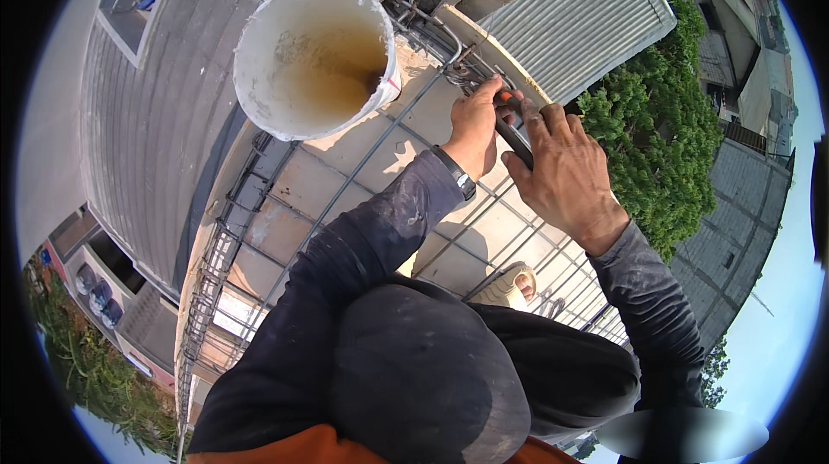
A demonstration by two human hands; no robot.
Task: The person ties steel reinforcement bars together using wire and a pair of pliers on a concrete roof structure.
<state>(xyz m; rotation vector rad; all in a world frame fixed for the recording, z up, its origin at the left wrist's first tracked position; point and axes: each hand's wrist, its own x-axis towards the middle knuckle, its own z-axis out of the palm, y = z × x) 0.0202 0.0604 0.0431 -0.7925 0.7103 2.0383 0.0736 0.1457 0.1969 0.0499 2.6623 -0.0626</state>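
Note:
My left hand, with a dark band at the wrist, is closed at the edge of the rebar grid, its thumb and fingertips pinching around a dark-handled tool with an orange part. From the right, my right hand curls over the same tool, its fingers bent and its palm downward. The working end of the tool is mostly hidden behind my fingers, so its exact kind does not show. Bent steel wire and bar ends lie just beyond my left fingertips.
A white bucket with murky yellowish liquid stands left of my hands. Beneath me spreads a rebar grid over pale panels; a bundled bar cage runs along the left edge. Corrugated roofing and a leafy tree lie beyond the right edge.

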